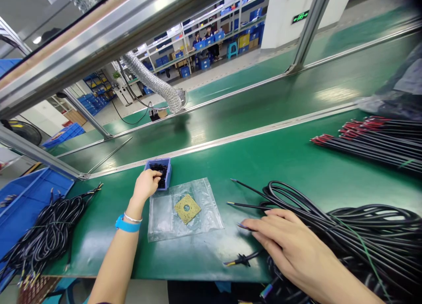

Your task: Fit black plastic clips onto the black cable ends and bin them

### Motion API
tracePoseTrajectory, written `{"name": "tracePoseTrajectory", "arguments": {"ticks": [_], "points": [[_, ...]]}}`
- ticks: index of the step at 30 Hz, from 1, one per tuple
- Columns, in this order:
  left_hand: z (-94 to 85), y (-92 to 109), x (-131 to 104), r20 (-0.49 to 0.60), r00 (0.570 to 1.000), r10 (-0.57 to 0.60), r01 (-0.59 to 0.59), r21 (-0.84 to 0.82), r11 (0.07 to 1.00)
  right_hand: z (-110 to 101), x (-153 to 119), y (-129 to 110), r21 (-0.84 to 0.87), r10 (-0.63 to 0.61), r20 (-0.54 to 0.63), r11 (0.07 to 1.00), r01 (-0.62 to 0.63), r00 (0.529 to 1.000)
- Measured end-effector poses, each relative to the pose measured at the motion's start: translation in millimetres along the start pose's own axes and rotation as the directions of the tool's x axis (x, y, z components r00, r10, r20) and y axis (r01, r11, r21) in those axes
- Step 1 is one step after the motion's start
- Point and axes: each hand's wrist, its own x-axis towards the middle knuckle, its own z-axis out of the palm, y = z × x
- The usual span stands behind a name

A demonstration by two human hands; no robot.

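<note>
My left hand [149, 182], with a blue band on its wrist, reaches into a small blue bin [169, 174] of tiny black parts [161, 168]. Its fingers are pinched together, and whatever is between them is hidden. My right hand [290, 242] closes on a black cable, whose stripped end [243, 226] pokes out past the fingertips. Just beyond it two other cable ends [245, 204] point left from a coiled black cable bundle [296, 203]. Nearer the table edge lies a cable end with a black star-shaped piece [244, 259] around it and coloured wires showing.
A clear plastic bag [161, 227] lies mid-table, with a yellowish square pad [187, 208] with a hole on it. Another cable bundle [56, 225] is at left by a blue tray [39, 190]. Red-tipped cables [369, 139] lie at right. A silver duct [154, 82] hangs behind.
</note>
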Motion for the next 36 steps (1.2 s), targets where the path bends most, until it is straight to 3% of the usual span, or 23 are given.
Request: {"name": "tracePoseTrajectory", "arguments": {"ticks": [3, 8, 12, 16, 23, 27, 31, 34, 36], "points": [[5.4, 3, 3, 0.020, 0.999, 0.025, -0.024, -0.074, 0.997, 0, 0, 0, 0.010, 0.004, 0.001, 1.000, -0.004, 1.000], [3.5, 2, 0, -0.053, 0.997, -0.061, 0.044, -0.277, 0.960, 1, 0, 0, 0.037, 0.035, 0.016, 0.999, -0.035, 0.999], [-2.6, 7, -18, -0.019, 0.998, -0.063, 0.045, -0.503, 0.863, 1, -1, -1, 0.051, 0.054, 0.019, 0.997, -0.055, 0.998], [3.9, 28, -48, 0.027, 1.000, 0.009, 0.009, -0.599, 0.801, 0, 1, -3, 0.052, 0.085, 0.019, 0.995, -0.086, 0.996], [41.2, 71, -97, -0.022, 0.977, 0.214, -0.203, -0.428, 0.881, -2, 1, -5, 0.006, 0.159, 0.025, 0.987, -0.159, 0.987], [54.0, 77, -110, -0.037, 0.944, 0.328, -0.328, -0.205, 0.922, -1, -2, -3, 0.037, 0.172, 0.035, 0.984, -0.173, 0.984], [54.0, 74, -112, 0.019, 0.908, 0.417, -0.417, -0.029, 0.908, -2, -2, -3, 0.076, 0.152, 0.011, 0.985, -0.153, 0.988], [51.4, 78, -111, -0.017, 0.946, 0.323, -0.322, -0.146, 0.935, -3, 0, -4, 0.071, 0.175, 0.000, 0.982, -0.175, 0.984], [52.8, 87, -115, -0.012, 0.990, 0.137, -0.130, -0.419, 0.899, -5, 1, -6, 0.073, 0.194, 0.002, 0.978, -0.194, 0.981]]}}
